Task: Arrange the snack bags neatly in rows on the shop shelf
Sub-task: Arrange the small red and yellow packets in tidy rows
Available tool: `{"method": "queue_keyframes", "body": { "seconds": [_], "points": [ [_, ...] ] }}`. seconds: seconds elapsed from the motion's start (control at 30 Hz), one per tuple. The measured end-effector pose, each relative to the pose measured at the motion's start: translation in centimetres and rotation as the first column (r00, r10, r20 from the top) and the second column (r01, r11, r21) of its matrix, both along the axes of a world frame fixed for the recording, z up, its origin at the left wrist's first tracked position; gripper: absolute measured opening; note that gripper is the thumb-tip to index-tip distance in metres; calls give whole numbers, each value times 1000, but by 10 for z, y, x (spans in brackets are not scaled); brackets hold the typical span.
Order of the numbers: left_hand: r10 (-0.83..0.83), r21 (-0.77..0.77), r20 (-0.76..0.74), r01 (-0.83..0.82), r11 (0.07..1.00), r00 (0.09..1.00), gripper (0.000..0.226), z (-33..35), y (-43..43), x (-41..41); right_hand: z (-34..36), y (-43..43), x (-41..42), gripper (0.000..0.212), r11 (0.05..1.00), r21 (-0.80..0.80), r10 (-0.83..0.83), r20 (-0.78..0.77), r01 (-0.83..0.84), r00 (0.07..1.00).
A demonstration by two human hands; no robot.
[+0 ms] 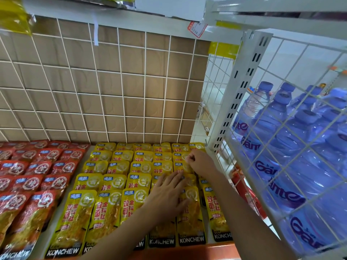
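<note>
Two hands (167,196) (201,162), dozens of snack bags (73,218)

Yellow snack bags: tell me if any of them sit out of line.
The column near the right end is ragged: its yellow bags by the left hand and right hand sit crumpled and unevenly overlapped, unlike the even columns to their left.

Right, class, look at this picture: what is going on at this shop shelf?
A person is tidying yellow snack bags laid in overlapping rows on the shelf. The left hand lies flat, fingers straight, pressing on bags near the front. The right hand reaches further back, its fingers curled, apparently pinching the top of a yellow bag in a right-hand column. Red snack bags fill the rows to the left, and water bottles stand behind wire mesh on the right.
</note>
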State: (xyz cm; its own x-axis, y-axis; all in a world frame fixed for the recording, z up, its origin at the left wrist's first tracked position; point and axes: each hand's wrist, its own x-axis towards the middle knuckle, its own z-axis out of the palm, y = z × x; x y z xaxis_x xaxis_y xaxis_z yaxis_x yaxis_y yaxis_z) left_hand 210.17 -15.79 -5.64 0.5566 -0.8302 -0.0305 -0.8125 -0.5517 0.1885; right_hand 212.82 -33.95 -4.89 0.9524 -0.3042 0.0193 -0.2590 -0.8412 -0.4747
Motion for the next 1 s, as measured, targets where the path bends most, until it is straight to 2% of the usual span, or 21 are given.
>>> {"method": "queue_keyframes", "body": {
  "seconds": [0.1,0.23,0.47,0.6,0.7,0.8,0.9,1.0],
  "points": [
    [-2,14,-1,2,1000,1000,92,0,0,1,0,-2,-2,31,999,40,10,26,-11,1000],
    [7,36,-4,-7,999,1000,66,3,0,1,0,-2,-2,27,999,45,10,32,-12,999],
    [6,36,2,-6,999,1000,66,3,0,2,-1,-3,-2,11,998,63,9,28,-10,1000],
    [9,-14,-13,-10,1000,1000,85,7,0,6,5,-6,-7,12,975,147,-195,200,167,960],
    [55,-51,-44,-58,997,997,67,14,-5,19,8,-17,-15,10,931,179,-356,245,319,902],
    [90,-58,-69,-94,994,994,58,20,-16,36,5,-29,-19,18,901,145,-430,188,408,883],
    [72,-33,-81,-75,997,994,59,20,-31,50,3,-35,-16,27,921,117,-385,135,371,913],
    [43,13,-72,-42,999,996,59,19,-43,60,1,-36,-11,31,978,5,-209,101,210,973]
  ]
}}
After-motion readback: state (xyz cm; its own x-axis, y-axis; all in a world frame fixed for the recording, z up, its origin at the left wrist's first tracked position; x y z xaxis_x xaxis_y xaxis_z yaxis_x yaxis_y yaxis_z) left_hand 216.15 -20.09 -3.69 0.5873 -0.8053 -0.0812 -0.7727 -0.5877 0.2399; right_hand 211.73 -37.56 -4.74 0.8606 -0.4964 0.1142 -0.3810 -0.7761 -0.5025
